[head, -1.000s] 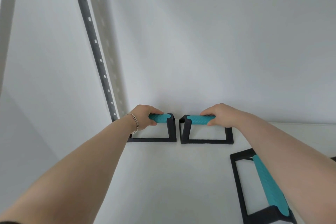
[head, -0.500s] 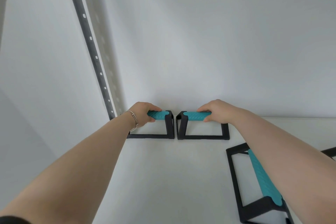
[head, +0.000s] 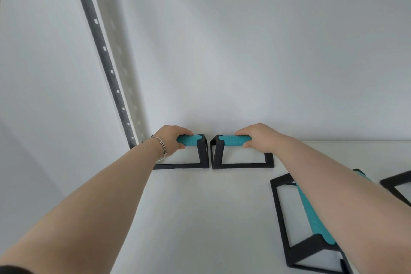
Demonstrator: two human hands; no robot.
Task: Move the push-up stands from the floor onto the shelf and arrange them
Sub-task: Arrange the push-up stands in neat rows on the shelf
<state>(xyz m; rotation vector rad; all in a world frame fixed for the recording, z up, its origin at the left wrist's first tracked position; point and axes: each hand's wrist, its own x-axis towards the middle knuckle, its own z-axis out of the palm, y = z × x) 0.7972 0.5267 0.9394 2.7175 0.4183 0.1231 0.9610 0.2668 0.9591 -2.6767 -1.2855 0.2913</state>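
Note:
Two push-up stands with black frames and teal grips stand side by side at the back of the white shelf (head: pixel 200 218), almost touching. My left hand (head: pixel 172 141) is closed around the grip of the left push-up stand (head: pixel 201 153). My right hand (head: pixel 258 138) is closed around the grip of the right push-up stand (head: pixel 222 151). A third push-up stand (head: pixel 287 218) sits nearer me on the right, partly hidden under my right forearm. The corner of a fourth stand (head: pixel 394 184) shows at the right edge.
A grey perforated shelf upright (head: pixel 104 51) runs up the left side against the white wall (head: pixel 244 51). The back wall is right behind the two held stands.
The two held stands stay in place at the back of the shelf. They now sit a little closer together than one second ago. My view has shifted slightly.

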